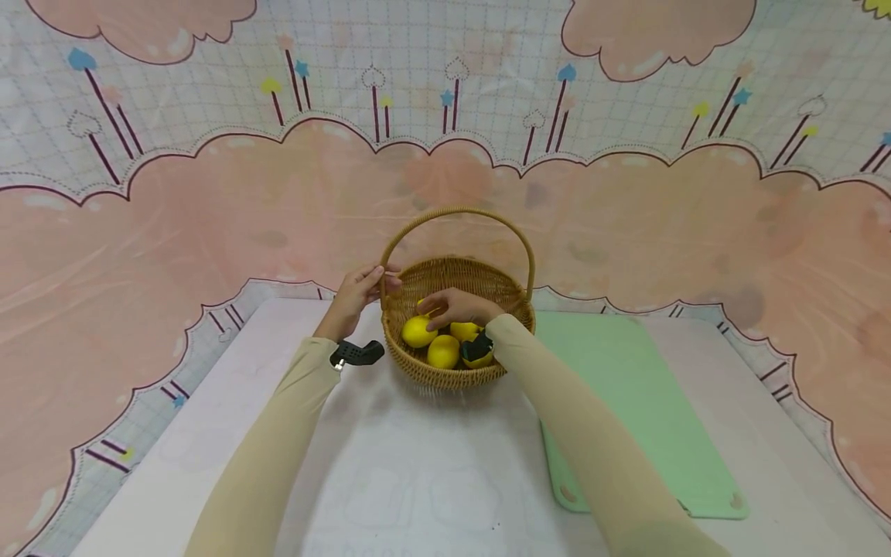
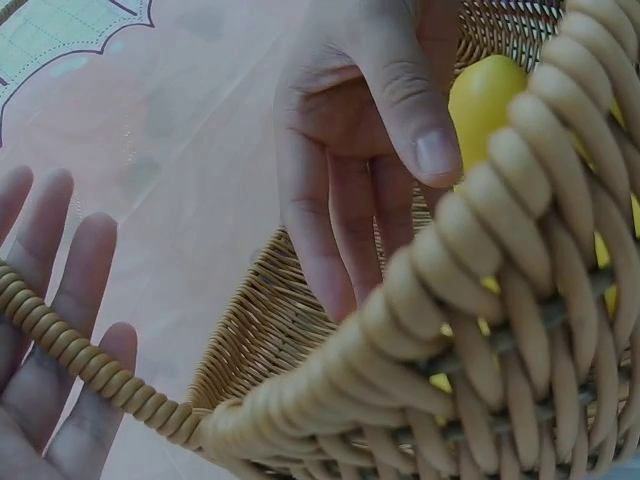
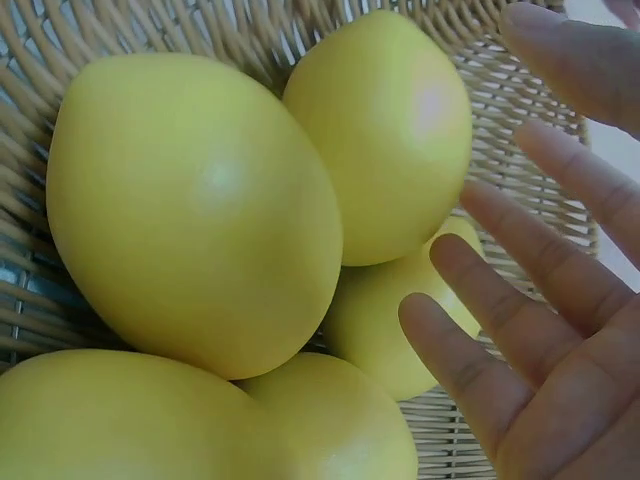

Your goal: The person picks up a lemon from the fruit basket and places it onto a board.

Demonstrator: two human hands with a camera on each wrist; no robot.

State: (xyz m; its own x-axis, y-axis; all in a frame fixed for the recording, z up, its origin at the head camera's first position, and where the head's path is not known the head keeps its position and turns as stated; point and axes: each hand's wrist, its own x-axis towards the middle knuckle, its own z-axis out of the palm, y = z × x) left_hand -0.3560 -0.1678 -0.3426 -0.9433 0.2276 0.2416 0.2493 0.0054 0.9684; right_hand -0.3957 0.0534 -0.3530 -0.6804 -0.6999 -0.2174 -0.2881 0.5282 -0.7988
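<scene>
A wicker basket (image 1: 511, 298) with an arched handle (image 1: 455, 211) stands on the white table and holds several yellow lemons (image 1: 418, 331). My left hand (image 1: 362, 288) lies against the basket's left rim at the foot of the handle. In the left wrist view its fingers (image 2: 55, 300) are straight behind the handle (image 2: 95, 372). My right hand (image 1: 454, 306) reaches down into the basket over the lemons. Its fingers (image 3: 520, 330) are spread beside the lemons (image 3: 190, 210) and grip none of them. The same right hand (image 2: 360, 150) shows in the left wrist view, with one lemon (image 2: 485, 95) behind its thumb.
A pale green mat (image 1: 626, 402) lies flat on the table to the right of the basket. The white tabletop (image 1: 418, 480) stretches in front of the basket. A pink patterned cloth (image 1: 209, 216) hangs behind as a backdrop.
</scene>
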